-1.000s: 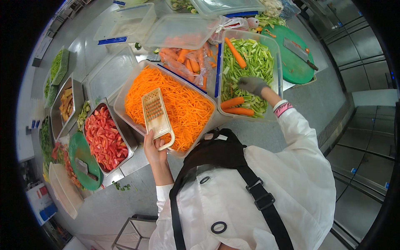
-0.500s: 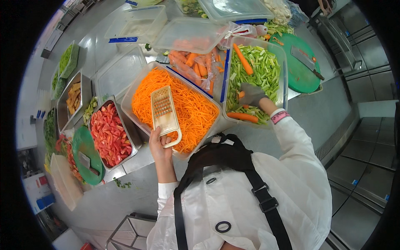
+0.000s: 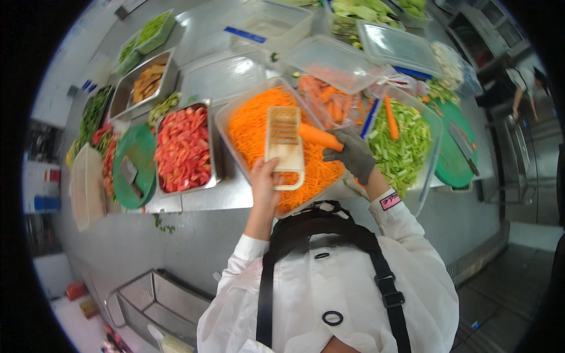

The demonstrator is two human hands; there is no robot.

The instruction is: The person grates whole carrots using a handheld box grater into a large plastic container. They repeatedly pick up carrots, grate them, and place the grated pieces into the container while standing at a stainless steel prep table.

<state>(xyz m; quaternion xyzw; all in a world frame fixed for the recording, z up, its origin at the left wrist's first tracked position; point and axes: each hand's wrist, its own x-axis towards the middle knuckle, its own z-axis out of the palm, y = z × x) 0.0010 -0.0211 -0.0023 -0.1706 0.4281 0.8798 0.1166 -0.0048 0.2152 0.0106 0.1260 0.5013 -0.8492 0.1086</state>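
Note:
My bare left hand (image 3: 266,178) is closed round the lower end of a cream-coloured grater (image 3: 286,154). The grater lies tilted over a clear tub (image 3: 222,120) heaped with orange carrot shreds (image 3: 250,126). In a grey glove, my right hand (image 3: 355,154) grips a peeled carrot (image 3: 319,136) by its thick end. The carrot's other end reaches the grater's toothed part; whether it touches, I cannot tell. Right of my gloved hand stands a clear tub of chopped green stalks (image 3: 406,138), with a whole carrot (image 3: 391,117) lying on top.
A steel pan (image 3: 213,159) of cut tomatoes (image 3: 183,150) stands left of the shreds. Green boards with cleavers lie at far left (image 3: 134,176) and far right (image 3: 456,141). Behind are bagged carrots (image 3: 332,100) and clear lids (image 3: 329,62). Another person (image 3: 521,88) stands at the upper right.
My right hand has come out of the green stalk tub with a carrot and moved left to the grater. My left hand still holds the grater. The whole view has shifted.

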